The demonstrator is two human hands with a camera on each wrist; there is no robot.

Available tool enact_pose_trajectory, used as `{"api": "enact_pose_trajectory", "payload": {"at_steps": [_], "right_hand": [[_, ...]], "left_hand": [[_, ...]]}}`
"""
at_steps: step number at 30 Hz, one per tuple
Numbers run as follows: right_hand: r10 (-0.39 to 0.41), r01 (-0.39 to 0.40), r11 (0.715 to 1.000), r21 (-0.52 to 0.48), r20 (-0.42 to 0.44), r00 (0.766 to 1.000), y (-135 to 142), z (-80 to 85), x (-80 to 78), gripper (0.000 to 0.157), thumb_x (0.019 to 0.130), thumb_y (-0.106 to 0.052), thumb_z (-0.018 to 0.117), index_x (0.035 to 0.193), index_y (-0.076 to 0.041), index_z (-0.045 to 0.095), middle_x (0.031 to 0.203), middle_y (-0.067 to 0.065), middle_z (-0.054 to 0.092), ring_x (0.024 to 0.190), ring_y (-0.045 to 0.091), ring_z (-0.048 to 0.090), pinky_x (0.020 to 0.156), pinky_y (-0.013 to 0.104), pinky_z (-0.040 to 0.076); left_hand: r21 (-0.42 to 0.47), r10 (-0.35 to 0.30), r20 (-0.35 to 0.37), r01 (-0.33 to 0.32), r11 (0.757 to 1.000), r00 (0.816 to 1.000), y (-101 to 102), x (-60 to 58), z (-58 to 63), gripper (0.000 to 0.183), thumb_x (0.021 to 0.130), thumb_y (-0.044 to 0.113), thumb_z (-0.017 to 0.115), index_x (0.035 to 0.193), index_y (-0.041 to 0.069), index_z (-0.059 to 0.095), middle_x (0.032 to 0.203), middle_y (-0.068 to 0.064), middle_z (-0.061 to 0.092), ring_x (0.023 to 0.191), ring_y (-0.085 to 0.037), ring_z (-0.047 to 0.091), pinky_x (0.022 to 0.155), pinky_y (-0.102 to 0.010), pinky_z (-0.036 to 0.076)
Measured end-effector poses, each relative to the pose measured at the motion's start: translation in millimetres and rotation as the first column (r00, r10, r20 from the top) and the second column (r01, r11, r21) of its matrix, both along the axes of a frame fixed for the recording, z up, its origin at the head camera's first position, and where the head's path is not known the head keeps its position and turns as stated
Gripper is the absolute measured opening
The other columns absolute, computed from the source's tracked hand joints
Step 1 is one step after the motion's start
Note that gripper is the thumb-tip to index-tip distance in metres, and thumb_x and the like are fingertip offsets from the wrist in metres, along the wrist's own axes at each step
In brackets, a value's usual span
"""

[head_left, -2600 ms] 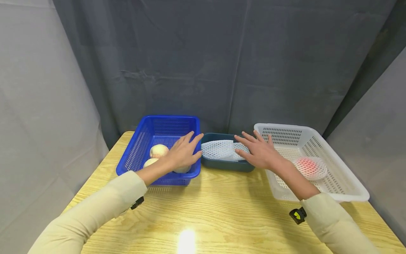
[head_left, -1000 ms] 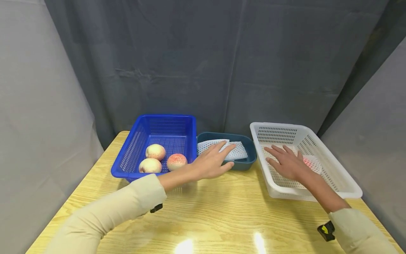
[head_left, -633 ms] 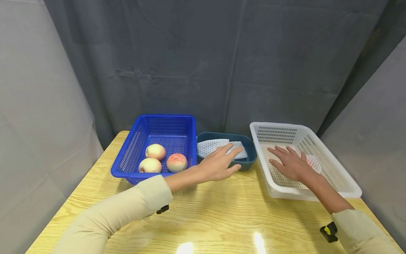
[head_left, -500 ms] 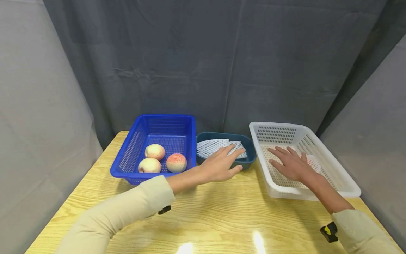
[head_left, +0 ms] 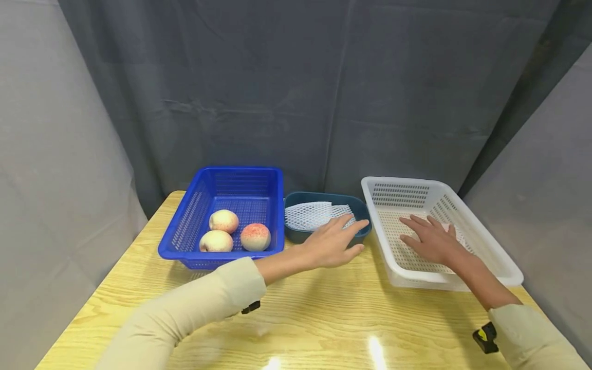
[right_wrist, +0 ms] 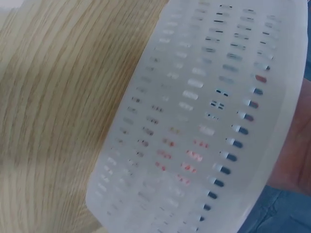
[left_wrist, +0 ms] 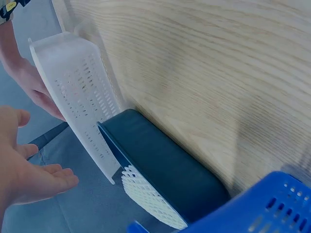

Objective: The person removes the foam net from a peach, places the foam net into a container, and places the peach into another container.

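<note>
My left hand point(head_left: 335, 244) hovers over the front rim of the dark teal tub point(head_left: 296, 236), fingers spread and holding nothing. White foam fruit nets point(head_left: 309, 216) lie flat in that tub, partly hidden by the fingers. My right hand point(head_left: 430, 241) is held above the white slotted basket point(head_left: 402, 275), its fingers extended and apart. A netted peach in this basket is mostly covered by the right hand in the head view; red patches of the peach point(right_wrist: 193, 156) show through the slots in the right wrist view.
Left of the tub stands a blue basket point(head_left: 182, 255) with three bare peaches, a rear peach point(head_left: 224, 221), a front-left peach point(head_left: 216, 241) and a right-hand peach point(head_left: 256, 237). All containers stand on a wooden table point(head_left: 324, 318), before a dark grey curtain point(head_left: 250, 87).
My left hand has moved right from over the blue basket to the tub's front. My right hand has moved right from the tub to above the white basket. The containers stay in place.
</note>
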State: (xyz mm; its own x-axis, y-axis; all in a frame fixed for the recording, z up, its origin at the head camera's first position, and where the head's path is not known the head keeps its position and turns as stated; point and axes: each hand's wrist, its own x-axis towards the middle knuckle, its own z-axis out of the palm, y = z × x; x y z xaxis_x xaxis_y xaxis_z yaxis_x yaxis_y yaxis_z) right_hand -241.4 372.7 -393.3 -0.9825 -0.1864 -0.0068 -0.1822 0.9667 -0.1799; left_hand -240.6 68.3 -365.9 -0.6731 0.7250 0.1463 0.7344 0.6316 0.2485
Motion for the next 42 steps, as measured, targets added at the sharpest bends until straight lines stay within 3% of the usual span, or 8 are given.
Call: {"api": "enact_pose_trajectory", "payload": {"at_steps": [8,18,27,36,42], "right_hand": [[-0.015,0.015,1.0,-0.006,0.001,1.0,12,-1.4,2.8,0.066,0.102,-0.047,0.052,0.151,-0.006,0.038,0.153,0.032,0.029,0.136,0.063,0.014,0.093,0.087,0.006],[-0.036,0.036,0.999,-0.015,0.008,0.999,28,-6.6,3.6,0.068,0.097,-0.04,0.063,0.149,-0.004,0.039,0.151,0.034,0.029,0.133,0.064,0.018,0.093,0.086,0.01],[-0.057,0.057,0.998,-0.013,0.021,0.998,38,-12.8,1.3,0.075,0.09,-0.032,0.071,0.149,0.0,0.037,0.15,0.037,0.028,0.132,0.066,0.018,0.096,0.083,0.014],[-0.026,0.026,1.0,-0.006,-0.02,0.999,45,-17.2,-0.4,0.08,0.082,-0.019,0.081,0.146,0.004,0.04,0.148,0.04,0.03,0.13,0.066,0.023,0.099,0.079,0.02],[0.008,-0.01,0.998,-0.054,-0.042,0.999,52,-18.8,-0.4,0.084,0.078,-0.009,0.082,0.147,0.008,0.036,0.148,0.042,0.025,0.133,0.063,0.021,0.106,0.073,0.014]], "left_hand": [[-0.01,-0.041,-0.022,0.04,0.999,0.999,16,4.5,-3.3,0.057,0.105,0.04,0.047,0.157,0.025,0.032,0.159,-0.013,0.03,0.142,-0.029,0.035,0.112,-0.042,0.034],[-0.024,-0.093,0.003,0.093,0.995,0.996,31,9.0,-11.0,0.058,0.105,0.041,0.046,0.158,0.025,0.03,0.159,-0.015,0.029,0.143,-0.029,0.033,0.114,-0.038,0.03],[-0.053,-0.098,0.015,0.098,0.994,0.995,44,12.9,-12.9,0.055,0.107,0.042,0.041,0.158,0.027,0.029,0.16,-0.012,0.028,0.143,-0.023,0.033,0.114,-0.034,0.029],[-0.091,-0.125,-0.025,0.122,0.988,0.992,55,17.6,-13.3,0.055,0.107,0.044,0.04,0.158,0.027,0.03,0.16,-0.01,0.029,0.144,-0.02,0.031,0.115,-0.031,0.026],[-0.081,-0.15,-0.046,0.146,0.986,0.988,61,20.5,-14.3,0.053,0.107,0.042,0.04,0.157,0.026,0.033,0.159,-0.01,0.031,0.145,-0.019,0.03,0.116,-0.03,0.025]]}}
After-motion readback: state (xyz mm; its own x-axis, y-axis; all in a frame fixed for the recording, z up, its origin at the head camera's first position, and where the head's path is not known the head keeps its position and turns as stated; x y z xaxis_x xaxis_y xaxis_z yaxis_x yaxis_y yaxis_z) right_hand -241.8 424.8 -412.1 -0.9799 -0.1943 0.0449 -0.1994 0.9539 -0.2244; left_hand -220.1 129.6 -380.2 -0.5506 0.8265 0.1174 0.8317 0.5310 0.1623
